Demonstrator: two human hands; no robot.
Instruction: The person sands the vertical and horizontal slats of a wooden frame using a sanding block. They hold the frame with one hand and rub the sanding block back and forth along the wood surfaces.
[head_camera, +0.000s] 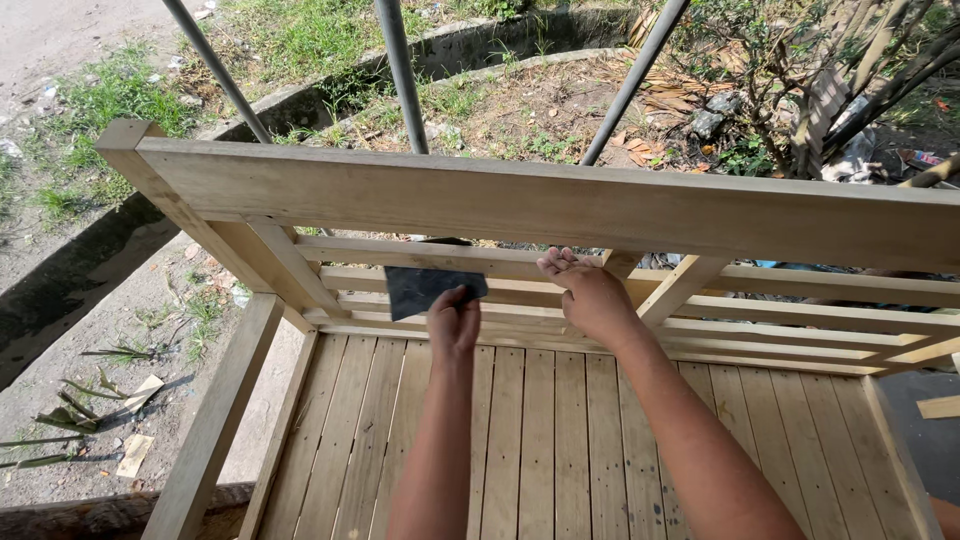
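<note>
Head view: gritty dark sandpaper sheet (432, 287)

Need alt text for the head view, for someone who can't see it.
A left hand presses a dark sheet of sandpaper against a rail of an unfinished wooden bench, while the right hand grips the rail beside it. Dirt and grass lie beyond.

two hands (455, 322), one dark sheet (430, 288), three poles (400, 75)

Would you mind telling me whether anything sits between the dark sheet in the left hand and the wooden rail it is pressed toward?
Nothing visible does. The left hand holds the dark sheet directly against the horizontal rail; the right hand grips that rail alongside, clear of the sheet.
</note>
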